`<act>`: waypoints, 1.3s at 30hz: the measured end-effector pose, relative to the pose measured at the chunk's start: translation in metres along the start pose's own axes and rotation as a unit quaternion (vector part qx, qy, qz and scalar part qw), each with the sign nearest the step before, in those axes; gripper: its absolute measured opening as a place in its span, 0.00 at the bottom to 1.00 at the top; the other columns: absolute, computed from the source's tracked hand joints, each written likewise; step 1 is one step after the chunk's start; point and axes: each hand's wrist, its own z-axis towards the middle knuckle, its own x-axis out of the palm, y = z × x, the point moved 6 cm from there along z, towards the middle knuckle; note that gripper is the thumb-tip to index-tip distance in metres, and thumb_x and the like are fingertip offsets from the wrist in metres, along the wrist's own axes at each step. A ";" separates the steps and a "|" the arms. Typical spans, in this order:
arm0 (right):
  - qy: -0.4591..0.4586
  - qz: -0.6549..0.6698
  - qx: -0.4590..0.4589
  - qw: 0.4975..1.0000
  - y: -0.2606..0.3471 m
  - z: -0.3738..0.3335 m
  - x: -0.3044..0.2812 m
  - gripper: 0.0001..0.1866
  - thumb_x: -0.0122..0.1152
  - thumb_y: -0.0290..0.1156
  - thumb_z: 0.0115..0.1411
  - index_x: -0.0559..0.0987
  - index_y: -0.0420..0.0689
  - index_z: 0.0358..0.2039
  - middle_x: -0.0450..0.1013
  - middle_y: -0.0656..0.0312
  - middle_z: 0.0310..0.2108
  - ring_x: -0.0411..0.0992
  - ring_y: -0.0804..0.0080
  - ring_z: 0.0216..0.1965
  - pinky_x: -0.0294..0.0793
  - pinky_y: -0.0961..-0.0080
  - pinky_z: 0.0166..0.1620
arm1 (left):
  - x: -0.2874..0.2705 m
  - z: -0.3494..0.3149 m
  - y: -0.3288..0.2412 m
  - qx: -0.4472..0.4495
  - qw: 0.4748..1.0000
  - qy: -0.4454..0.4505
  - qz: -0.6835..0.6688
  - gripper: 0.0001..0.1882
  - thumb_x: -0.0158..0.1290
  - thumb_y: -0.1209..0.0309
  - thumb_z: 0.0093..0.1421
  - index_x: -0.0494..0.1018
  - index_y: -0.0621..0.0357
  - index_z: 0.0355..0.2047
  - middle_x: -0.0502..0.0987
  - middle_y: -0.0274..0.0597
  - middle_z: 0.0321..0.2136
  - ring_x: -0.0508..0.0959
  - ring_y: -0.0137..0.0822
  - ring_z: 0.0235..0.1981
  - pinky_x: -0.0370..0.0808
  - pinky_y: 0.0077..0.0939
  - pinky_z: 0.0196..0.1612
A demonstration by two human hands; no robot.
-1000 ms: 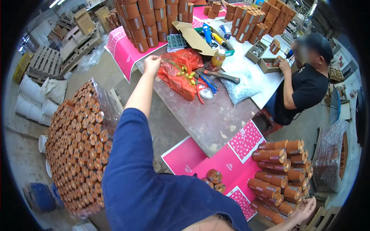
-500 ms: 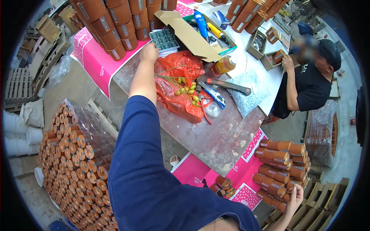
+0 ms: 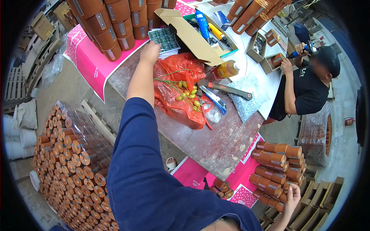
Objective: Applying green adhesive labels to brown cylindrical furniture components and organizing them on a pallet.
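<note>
My left hand (image 3: 150, 52) reaches across the table to a stack of dark green printed sheets (image 3: 164, 39). Its fingers are curled in at the left edge of the stack; whatever they pinch is hidden. On the lower right, my right hand (image 3: 291, 199) is raised beside a pile of brown stepped cylinders (image 3: 269, 175), each bearing a small pale strip. Its fingers are bent together near the cylinder ends, and anything between them is too small to make out. Tall stacks of similar brown cylinders (image 3: 111, 27) stand beyond my left hand.
A red plastic bag (image 3: 177, 100) with green fruit, a utility knife (image 3: 214, 99), a drink bottle (image 3: 225, 70) and an open cardboard box (image 3: 189, 36) occupy the table. At right, a co-worker (image 3: 308, 84) holds a cylinder and a blue-handled tool (image 3: 302, 50). Wrapped cylinders (image 3: 77, 165) fill the lower left.
The view has shifted slightly. My left hand stays by the sheets and my right hand by the cylinders. The co-worker's second hand, with the blue-handled tool, has come into sight.
</note>
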 end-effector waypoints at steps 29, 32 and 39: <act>0.249 0.310 0.061 0.915 -0.035 -0.012 0.042 0.17 0.41 0.38 0.60 0.67 0.37 0.41 0.69 0.57 0.34 0.70 0.71 0.34 0.71 0.72 0.39 | -0.272 -0.249 -0.292 0.447 0.856 -0.156 -0.207 0.04 0.47 0.81 0.41 0.68 0.65 0.22 0.74 0.52 0.32 0.76 0.42 0.28 0.74 0.26 0.27; 0.472 0.484 0.181 0.714 -0.014 -0.038 0.069 0.26 0.40 0.48 0.58 0.62 0.39 0.48 0.67 0.54 0.42 0.67 0.66 0.42 0.69 0.66 0.41 | -0.250 -0.325 -0.357 0.470 0.826 -0.128 -0.285 0.05 0.50 0.77 0.40 0.66 0.62 0.19 0.73 0.50 0.34 0.75 0.41 0.32 0.74 0.27 0.31; 0.477 0.606 0.056 0.635 -0.089 -0.066 -0.020 0.30 0.45 0.46 0.56 0.55 0.40 0.53 0.62 0.54 0.48 0.63 0.63 0.48 0.64 0.65 0.49 | -0.235 -0.438 -0.479 0.411 0.864 -0.093 -0.276 0.07 0.47 0.81 0.42 0.69 0.69 0.26 0.73 0.52 0.35 0.75 0.43 0.34 0.74 0.27 0.32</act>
